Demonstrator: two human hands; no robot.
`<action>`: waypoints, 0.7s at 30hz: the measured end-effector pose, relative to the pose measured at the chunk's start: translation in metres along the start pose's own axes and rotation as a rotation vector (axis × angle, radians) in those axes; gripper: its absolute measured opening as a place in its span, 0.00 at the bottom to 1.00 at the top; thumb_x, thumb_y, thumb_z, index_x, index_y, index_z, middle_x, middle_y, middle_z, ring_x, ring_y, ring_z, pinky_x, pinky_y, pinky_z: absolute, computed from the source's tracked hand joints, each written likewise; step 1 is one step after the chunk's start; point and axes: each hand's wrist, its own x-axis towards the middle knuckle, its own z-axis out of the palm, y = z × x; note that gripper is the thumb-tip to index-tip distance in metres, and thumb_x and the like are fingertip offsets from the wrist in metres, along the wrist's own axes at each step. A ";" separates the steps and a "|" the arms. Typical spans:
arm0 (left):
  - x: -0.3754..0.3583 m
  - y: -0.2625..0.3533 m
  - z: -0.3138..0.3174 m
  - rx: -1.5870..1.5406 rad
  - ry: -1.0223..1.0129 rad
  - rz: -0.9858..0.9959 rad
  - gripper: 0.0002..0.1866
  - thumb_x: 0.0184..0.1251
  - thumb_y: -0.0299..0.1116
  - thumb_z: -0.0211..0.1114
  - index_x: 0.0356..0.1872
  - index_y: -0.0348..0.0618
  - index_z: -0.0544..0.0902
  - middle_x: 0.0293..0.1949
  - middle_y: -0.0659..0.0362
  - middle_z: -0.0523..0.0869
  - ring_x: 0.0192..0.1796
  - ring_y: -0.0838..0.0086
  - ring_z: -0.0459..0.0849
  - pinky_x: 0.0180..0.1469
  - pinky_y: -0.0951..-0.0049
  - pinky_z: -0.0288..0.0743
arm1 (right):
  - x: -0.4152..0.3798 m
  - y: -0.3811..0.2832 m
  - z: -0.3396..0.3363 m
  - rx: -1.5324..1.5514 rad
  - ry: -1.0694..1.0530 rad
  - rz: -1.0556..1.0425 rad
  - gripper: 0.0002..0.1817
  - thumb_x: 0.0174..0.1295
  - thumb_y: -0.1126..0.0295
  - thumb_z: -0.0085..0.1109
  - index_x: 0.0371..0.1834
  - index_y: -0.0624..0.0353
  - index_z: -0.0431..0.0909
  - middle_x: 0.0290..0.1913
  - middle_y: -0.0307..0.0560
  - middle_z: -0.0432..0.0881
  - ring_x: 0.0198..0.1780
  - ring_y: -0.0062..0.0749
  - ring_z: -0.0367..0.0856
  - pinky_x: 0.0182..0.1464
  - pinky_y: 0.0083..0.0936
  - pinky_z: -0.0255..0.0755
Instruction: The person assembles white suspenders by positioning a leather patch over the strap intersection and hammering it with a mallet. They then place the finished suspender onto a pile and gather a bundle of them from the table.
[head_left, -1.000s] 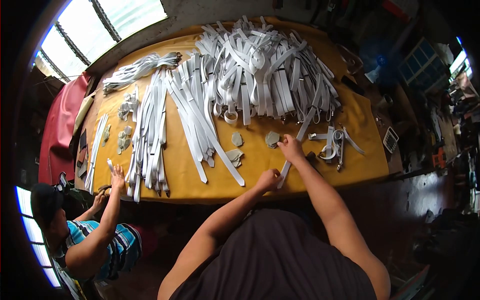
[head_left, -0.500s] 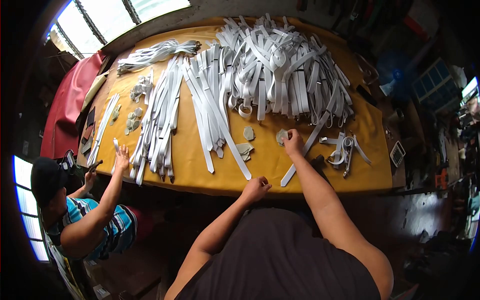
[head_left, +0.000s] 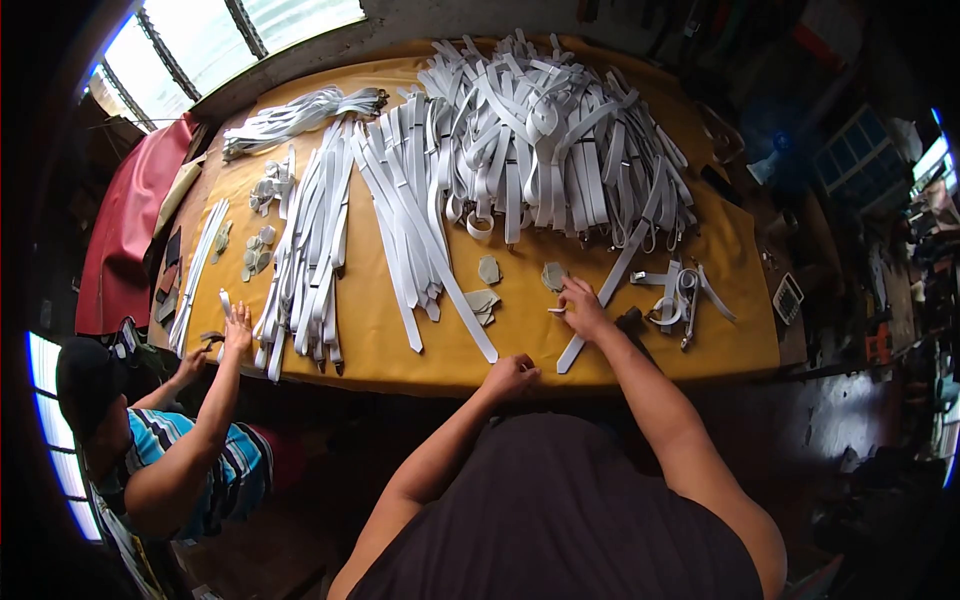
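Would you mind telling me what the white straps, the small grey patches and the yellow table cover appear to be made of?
White straps: probably synthetic leather or coated webbing; smooth, slightly glossy, holding loose curls.
Small grey patches: thin leather or felt-like sheet, matte and flat; hard to tell which.
Yellow table cover: looks like vinyl or leatherette, with an even, soft sheen, draping over the table edge.

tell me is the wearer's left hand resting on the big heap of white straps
No, the left hand sits at the near edge of the yellow table, far from the strap heap.
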 end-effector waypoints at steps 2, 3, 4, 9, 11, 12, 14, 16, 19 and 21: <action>0.003 -0.007 0.000 -0.052 -0.011 -0.020 0.14 0.66 0.38 0.65 0.40 0.34 0.83 0.26 0.55 0.87 0.27 0.71 0.87 0.32 0.71 0.78 | -0.016 -0.035 -0.023 -0.112 0.133 -0.214 0.11 0.47 0.78 0.67 0.32 0.55 0.76 0.59 0.51 0.75 0.62 0.52 0.70 0.63 0.41 0.66; 0.003 -0.009 0.000 -0.022 0.005 0.002 0.16 0.65 0.40 0.66 0.41 0.34 0.83 0.27 0.51 0.87 0.29 0.67 0.88 0.34 0.68 0.79 | -0.026 -0.048 -0.030 -0.159 0.171 -0.254 0.14 0.44 0.79 0.68 0.33 0.53 0.76 0.58 0.46 0.74 0.61 0.50 0.69 0.62 0.43 0.65; 0.004 -0.009 -0.001 0.010 0.020 0.024 0.17 0.64 0.41 0.67 0.41 0.35 0.84 0.28 0.48 0.88 0.30 0.63 0.89 0.35 0.66 0.80 | -0.034 -0.055 -0.032 -0.153 0.158 -0.248 0.14 0.44 0.79 0.68 0.33 0.53 0.76 0.58 0.46 0.74 0.61 0.50 0.69 0.62 0.43 0.65; 0.000 -0.001 0.002 -0.078 0.199 0.055 0.22 0.58 0.35 0.72 0.51 0.36 0.79 0.36 0.49 0.87 0.37 0.62 0.87 0.41 0.66 0.79 | -0.053 -0.068 -0.030 -0.119 0.198 -0.291 0.15 0.43 0.78 0.69 0.32 0.54 0.74 0.51 0.45 0.74 0.53 0.48 0.73 0.53 0.42 0.69; -0.007 0.021 -0.004 -0.016 0.307 0.192 0.22 0.57 0.33 0.72 0.53 0.38 0.79 0.37 0.50 0.86 0.37 0.62 0.87 0.41 0.66 0.79 | -0.057 -0.069 -0.028 -0.078 0.168 -0.280 0.15 0.44 0.78 0.69 0.32 0.54 0.74 0.50 0.45 0.75 0.52 0.47 0.73 0.52 0.42 0.70; -0.010 0.033 -0.007 0.042 0.420 0.335 0.23 0.56 0.31 0.72 0.54 0.39 0.78 0.38 0.52 0.85 0.37 0.61 0.86 0.41 0.65 0.78 | -0.057 -0.072 -0.028 -0.090 0.158 -0.301 0.14 0.45 0.78 0.68 0.33 0.55 0.74 0.49 0.46 0.75 0.51 0.46 0.74 0.50 0.41 0.71; -0.006 0.042 -0.010 0.042 0.430 0.364 0.19 0.55 0.29 0.72 0.49 0.40 0.81 0.40 0.53 0.84 0.36 0.61 0.85 0.40 0.65 0.78 | -0.059 -0.075 -0.025 -0.099 0.146 -0.322 0.13 0.46 0.78 0.68 0.34 0.56 0.74 0.47 0.46 0.76 0.50 0.46 0.75 0.49 0.40 0.72; 0.009 0.029 -0.009 0.268 0.391 0.698 0.13 0.55 0.28 0.73 0.42 0.41 0.85 0.37 0.55 0.84 0.37 0.67 0.85 0.38 0.69 0.78 | -0.061 -0.072 -0.018 0.044 0.017 -0.204 0.12 0.48 0.78 0.67 0.35 0.59 0.73 0.46 0.48 0.77 0.47 0.46 0.77 0.50 0.39 0.72; 0.015 0.028 -0.008 0.020 0.258 0.331 0.10 0.56 0.27 0.71 0.38 0.36 0.85 0.35 0.50 0.87 0.36 0.62 0.87 0.39 0.67 0.79 | -0.069 -0.068 -0.015 0.078 0.035 0.047 0.18 0.50 0.73 0.69 0.43 0.60 0.74 0.42 0.51 0.78 0.45 0.47 0.78 0.49 0.37 0.73; 0.018 0.027 -0.009 -0.181 0.206 0.072 0.12 0.56 0.28 0.71 0.40 0.34 0.84 0.35 0.47 0.87 0.36 0.60 0.87 0.40 0.66 0.80 | -0.083 -0.044 -0.006 0.010 0.189 0.260 0.29 0.53 0.63 0.73 0.56 0.61 0.72 0.40 0.51 0.79 0.44 0.46 0.79 0.46 0.37 0.74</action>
